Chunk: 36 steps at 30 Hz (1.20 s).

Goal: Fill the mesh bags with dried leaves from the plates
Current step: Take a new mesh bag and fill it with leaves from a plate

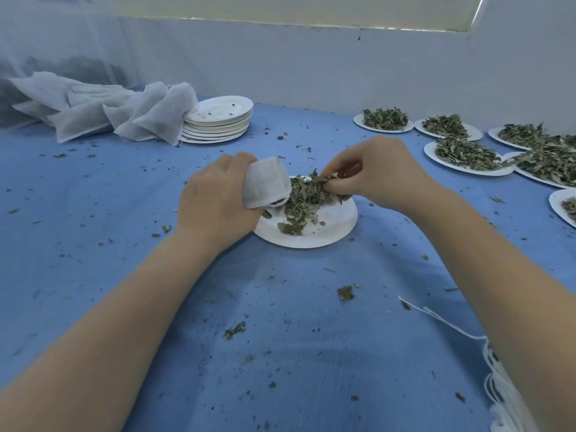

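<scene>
Two hands over central white plate [324, 232]. Left hand [215, 194] grips small mesh bag [266, 182], mouth facing right toward leaf pile. Right hand [374, 173] pinches clump of dried leaves [307, 194] just beside bag. Blue table [93, 244] strewn with crumbs. Stack of empty plates [218, 120] and spare mesh bags [124, 110] far left; leaf-filled plates [467, 151] far right.

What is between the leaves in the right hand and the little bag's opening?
Nothing visible. The right hand pinches dried leaves over the paper plate, beside the mesh bag held in the left hand. Only loose leaves lie between.
</scene>
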Tool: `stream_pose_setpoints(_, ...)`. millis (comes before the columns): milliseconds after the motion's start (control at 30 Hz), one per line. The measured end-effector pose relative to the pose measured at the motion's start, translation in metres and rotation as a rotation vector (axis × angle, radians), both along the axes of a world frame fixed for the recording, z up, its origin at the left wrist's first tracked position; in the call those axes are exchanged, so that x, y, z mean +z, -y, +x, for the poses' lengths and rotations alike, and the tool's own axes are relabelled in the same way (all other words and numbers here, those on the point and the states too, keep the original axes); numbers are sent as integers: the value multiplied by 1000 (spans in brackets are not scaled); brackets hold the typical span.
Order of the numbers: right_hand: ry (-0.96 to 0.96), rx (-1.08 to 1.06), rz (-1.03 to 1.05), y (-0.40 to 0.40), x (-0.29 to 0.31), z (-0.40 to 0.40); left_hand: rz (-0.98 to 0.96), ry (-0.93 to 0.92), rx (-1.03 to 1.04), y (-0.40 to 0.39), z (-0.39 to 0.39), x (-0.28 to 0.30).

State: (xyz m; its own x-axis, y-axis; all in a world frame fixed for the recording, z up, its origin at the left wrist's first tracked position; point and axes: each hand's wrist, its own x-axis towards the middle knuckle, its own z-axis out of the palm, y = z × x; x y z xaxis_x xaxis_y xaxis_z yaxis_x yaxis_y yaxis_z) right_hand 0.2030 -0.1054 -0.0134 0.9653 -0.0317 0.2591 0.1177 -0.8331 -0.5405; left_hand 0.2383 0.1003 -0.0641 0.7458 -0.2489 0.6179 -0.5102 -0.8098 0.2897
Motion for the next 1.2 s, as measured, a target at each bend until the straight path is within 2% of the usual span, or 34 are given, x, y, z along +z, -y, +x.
stream_pose_setpoints(167, 81, 66, 104, -11, 6, -5, 23, 20, -10, 2, -1, 0)
stream_pose_setpoints(433, 141, 190, -186, -39, -1, -6, 91, 89, -73, 8, -4, -2)
stream_pose_setpoints(600, -23, 353, 271, -37, 8, -14, 8, 64, -49, 7, -3, 0)
stream_pose_setpoints(667, -24, 375, 353, -36, 9, -14, -15, 53, -53, 8, -4, 1)
stream_pose_setpoints(733, 62, 289, 312, -41, 5, -12, -31, 59, -77, 9, -5, 1)
stream_pose_setpoints(833, 159, 184, 40, -51, -2, -8, -53, 94, -106, 10, -8, 1)
stream_pose_setpoints(933, 70, 241, -52, -50, -6, -6, -27, 135, -116, 9, -9, 1)
stream_pose_setpoints(1000, -43, 352, 62, -45, -3, -9, -23, 134, -94, 8, -8, 1)
stream_pose_setpoints(1067, -107, 437, 280, -37, 0, -8, -43, 107, -49, 5, -5, 1)
stream_pose_setpoints(1133, -45, 387, 492, -27, 2, -5, -48, 89, -7, 4, -3, 1)
stream_pose_setpoints(1200, 53, 225, 557, -19, 0, -1, -36, 81, 17, 3, -2, 1)
